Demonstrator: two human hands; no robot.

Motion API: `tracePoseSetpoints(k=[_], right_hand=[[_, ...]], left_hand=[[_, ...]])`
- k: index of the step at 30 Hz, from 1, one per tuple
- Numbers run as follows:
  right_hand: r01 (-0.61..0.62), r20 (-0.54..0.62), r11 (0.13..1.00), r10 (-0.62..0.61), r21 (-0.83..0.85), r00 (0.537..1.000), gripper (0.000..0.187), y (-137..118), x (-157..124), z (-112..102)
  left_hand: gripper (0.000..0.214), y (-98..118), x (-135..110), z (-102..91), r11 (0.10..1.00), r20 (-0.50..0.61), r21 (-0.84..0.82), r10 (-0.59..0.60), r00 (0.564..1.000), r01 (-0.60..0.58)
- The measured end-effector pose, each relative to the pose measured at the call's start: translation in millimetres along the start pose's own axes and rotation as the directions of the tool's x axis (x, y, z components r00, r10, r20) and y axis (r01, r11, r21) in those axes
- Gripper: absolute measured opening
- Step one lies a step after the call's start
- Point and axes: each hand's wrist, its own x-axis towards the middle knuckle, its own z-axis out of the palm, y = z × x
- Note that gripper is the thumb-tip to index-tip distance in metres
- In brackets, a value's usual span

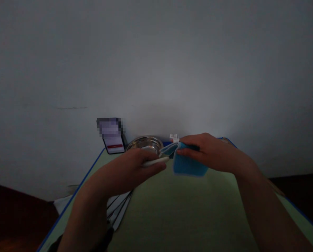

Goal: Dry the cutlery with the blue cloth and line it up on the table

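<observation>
Right hand (209, 150) is closed on a folded blue cloth (189, 167) above the green table (188, 210); a white rod (156, 161) is gripped by the left hand (135, 164). Two-handed handling of both is apparently in progress; steady grips are next called for.

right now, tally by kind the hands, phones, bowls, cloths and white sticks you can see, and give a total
Hands: 2, the left hand and the right hand
Phone: 1
Metal bowl: 1
Blue cloth: 1
White stick: 1
Total: 6
</observation>
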Motion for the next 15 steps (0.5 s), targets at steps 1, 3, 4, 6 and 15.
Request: tracePoseSetpoints(k=[1,3,4,6,15], right_hand=[[-0.004,0.027,1.0,0.004,0.003,1.0,0.028,-1.0,-0.1,0.6],[-0.031,0.087,0.999,0.032,-0.011,0.996,0.031,-1.4,-0.6,1.8],[-0.046,0.106,0.999,0.048,-0.023,0.993,0.032,-0.9,-1.0,2.3],[-0.068,0.129,0.997,0.072,-0.037,0.989,0.033,1.5,-1.9,2.6],[-0.055,0.178,0.99,0.031,0.128,0.984,0.036,15.0,-4.8,-9.4]], left_hand=[[0.041,1.6,0.0,-0.6,1.0,-0.01,0.009,0.01,1.0,-0.01],[0.042,3.9,0.1,-0.8,0.999,-0.024,0.033,0.023,0.999,-0.022],[0.042,4.5,0.3,-0.4,0.999,-0.026,0.044,0.026,0.999,-0.024],[0.043,4.1,0.7,1.0,0.998,-0.032,0.06,0.027,0.999,-0.025],[0.042,-6.1,-1.1,0.9,0.999,0.028,-0.01,-0.03,0.999,0.031]])
